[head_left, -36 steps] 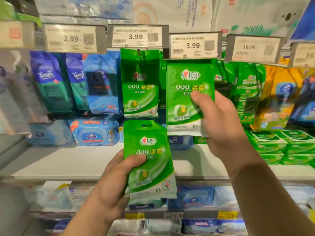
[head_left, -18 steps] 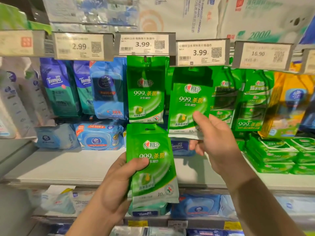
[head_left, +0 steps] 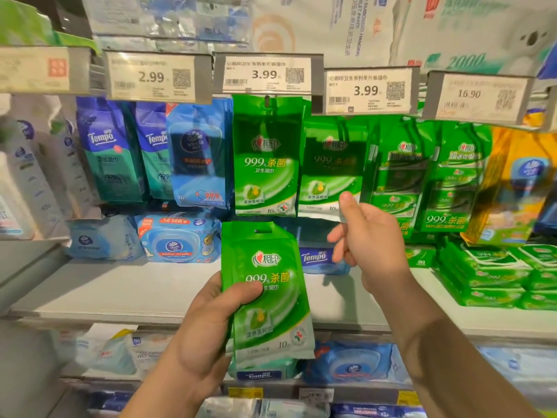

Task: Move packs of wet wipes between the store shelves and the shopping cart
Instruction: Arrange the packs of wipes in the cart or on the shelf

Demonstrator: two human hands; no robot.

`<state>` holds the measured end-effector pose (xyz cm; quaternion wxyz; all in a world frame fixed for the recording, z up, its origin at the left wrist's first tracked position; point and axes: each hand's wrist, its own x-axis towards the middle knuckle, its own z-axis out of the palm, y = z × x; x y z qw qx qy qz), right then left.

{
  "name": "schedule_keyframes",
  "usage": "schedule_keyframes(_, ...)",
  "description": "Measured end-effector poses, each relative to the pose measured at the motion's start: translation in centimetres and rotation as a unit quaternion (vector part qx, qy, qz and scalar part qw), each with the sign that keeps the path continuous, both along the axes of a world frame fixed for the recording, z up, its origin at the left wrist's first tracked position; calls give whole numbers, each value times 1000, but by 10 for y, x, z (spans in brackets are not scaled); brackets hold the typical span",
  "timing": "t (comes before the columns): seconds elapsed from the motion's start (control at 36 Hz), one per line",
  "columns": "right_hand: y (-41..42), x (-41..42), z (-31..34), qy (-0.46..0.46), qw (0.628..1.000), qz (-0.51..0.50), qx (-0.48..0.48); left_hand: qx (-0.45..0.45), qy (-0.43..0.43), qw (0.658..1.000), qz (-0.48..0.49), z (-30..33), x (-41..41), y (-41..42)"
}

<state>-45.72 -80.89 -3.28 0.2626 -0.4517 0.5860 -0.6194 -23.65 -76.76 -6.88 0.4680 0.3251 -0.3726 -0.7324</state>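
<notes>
In front of the store shelves: two bare hands are raised before rows of hanging wipe packs.
Left hand (head_left: 208,324): grips a flat green plastic pack of wet wipes (head_left: 266,292) low on its left edge, thumb across the front; a second pack edge shows behind it.
Held pack: upright, below the hanging packs, in front of the grey shelf board (head_left: 120,288).
Right hand (head_left: 369,242): fingers loosely curled, thumb up, grasping nothing, just beside the lower edge of a hanging green pack (head_left: 330,170).
Neighbouring hanging green pack (head_left: 266,158): on its peg under the white 3.99 price tag (head_left: 266,74).
Further left: blue hanging packs (head_left: 196,155).
</notes>
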Motion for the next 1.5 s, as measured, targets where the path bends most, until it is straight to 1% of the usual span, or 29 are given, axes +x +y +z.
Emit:
schedule_keyframes(0.19,-11,5,6,-21,999,-21,18,11,27,1000,10,-4,0,2)
schedule_keyframes(0.28,-10,5,3,-26,998,-28,45,-2,35,999,12,-4,-2,3)
schedule_keyframes(0.39,-3,2,-8,-92,990,9,103,-11,34,999,9,-6,-3,3)
schedule_keyframes(0.5,10,5,-27,-104,982,44,154,-6,25,1000,5,-10,-5,2)
schedule_keyframes(0.58,27,7,-40,-115,977,95,154,-4,22,1000,-7,-14,-6,1)
schedule_keyframes(0.67,45,11,-48,-73,970,148,180,-2,21,1000,-10,-14,-10,0)
schedule_keyframes(0.78,63,19,-53,-30,957,221,186,-6,25,999,-24,-14,-16,0)
schedule_keyframes(0.94,77,20,-53,-11,955,269,125,-9,12,999,-30,-14,-25,-2)
schedule_keyframes(1.14,78,16,-54,23,960,247,129,-34,-48,998,-4,-11,-29,0)
schedule_keyframes(1.28,77,10,-54,-20,965,236,112,-27,-37,999,5,-7,-29,-1)
schedule_keyframes(1.36,76,6,-59,-56,981,157,102,-19,-34,999,12,-7,-26,-3)
schedule_keyframes(1.44,72,5,-57,-108,989,88,53,-15,-27,999,20,-6,-22,-5)
schedule_keyframes(1.5,71,2,-54,-110,993,40,25,-15,-23,999,25,-6,-19,-6)
